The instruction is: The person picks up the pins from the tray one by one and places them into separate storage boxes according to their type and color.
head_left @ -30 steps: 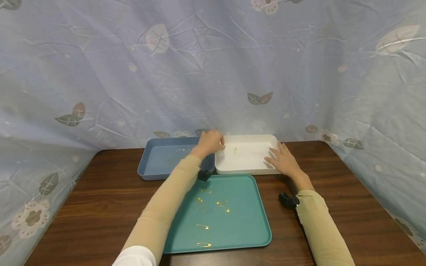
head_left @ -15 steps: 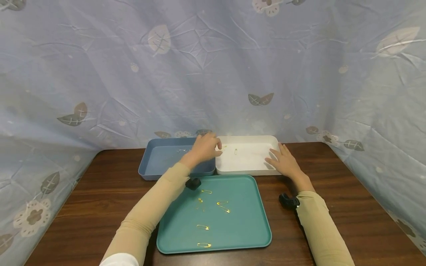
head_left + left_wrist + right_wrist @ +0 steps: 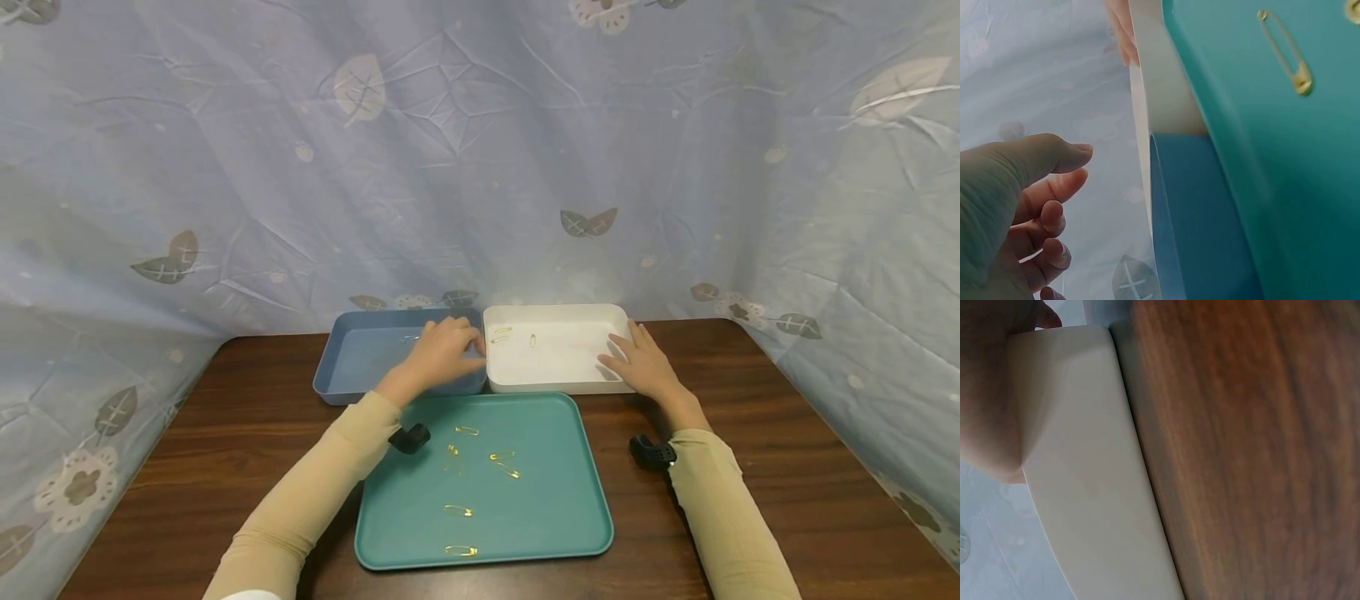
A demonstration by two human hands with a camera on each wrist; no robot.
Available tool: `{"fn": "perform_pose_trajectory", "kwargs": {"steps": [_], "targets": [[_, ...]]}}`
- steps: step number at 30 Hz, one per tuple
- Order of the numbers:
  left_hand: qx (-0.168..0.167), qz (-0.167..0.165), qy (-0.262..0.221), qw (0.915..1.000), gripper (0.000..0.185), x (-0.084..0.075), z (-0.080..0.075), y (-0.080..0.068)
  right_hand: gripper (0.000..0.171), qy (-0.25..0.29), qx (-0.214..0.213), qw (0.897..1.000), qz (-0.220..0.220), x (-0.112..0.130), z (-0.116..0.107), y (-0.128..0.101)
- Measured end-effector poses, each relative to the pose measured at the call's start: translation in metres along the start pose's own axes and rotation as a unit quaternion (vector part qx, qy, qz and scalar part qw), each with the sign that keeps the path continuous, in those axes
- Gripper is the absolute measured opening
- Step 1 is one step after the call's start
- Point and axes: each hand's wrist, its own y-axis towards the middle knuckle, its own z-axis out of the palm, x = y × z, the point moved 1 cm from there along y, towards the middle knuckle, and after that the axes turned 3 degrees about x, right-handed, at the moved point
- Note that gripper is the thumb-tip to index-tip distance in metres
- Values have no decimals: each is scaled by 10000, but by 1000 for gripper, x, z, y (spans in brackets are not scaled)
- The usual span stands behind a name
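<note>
My left hand (image 3: 444, 354) hovers over the right side of the blue tray (image 3: 352, 387), its fingers loosely bent. A gap shows between its thumb and index finger in the left wrist view, with nothing held there. My right hand (image 3: 643, 365) rests with spread fingers over the right rim of the white tray (image 3: 555, 387). Inside the white tray lie three gold safety pins, one (image 3: 532, 341) apart from the other two (image 3: 502, 330) on the left. Silver pins (image 3: 409, 338) in the blue tray are partly hidden behind my left hand.
In front stands a green tray (image 3: 547, 517) with several gold safety pins (image 3: 461, 551) scattered on it. All three trays sit on a dark wooden table (image 3: 187, 483). A patterned curtain (image 3: 480, 167) rises behind the table and along its sides.
My left hand has let go of safety pins at the white tray's left end and drawn back leftward and nearer, over the blue tray. The right hand has stayed in place.
</note>
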Motion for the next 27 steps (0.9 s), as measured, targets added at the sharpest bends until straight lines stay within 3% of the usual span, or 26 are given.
{"fn": "perform_pose_trajectory", "kwargs": {"steps": [11,18,27], "targets": [[-15,233,-213,9995,10,2,7,-36,70,-25,-19,10000,-26,0,2,1],[291,427,-496,9974,14,1,14,-56,72,28,28,10000,-42,-2,2,2],[857,562,-652,9926,16,0,17,-67,73,33,48,10000,-55,-4,3,2]]}}
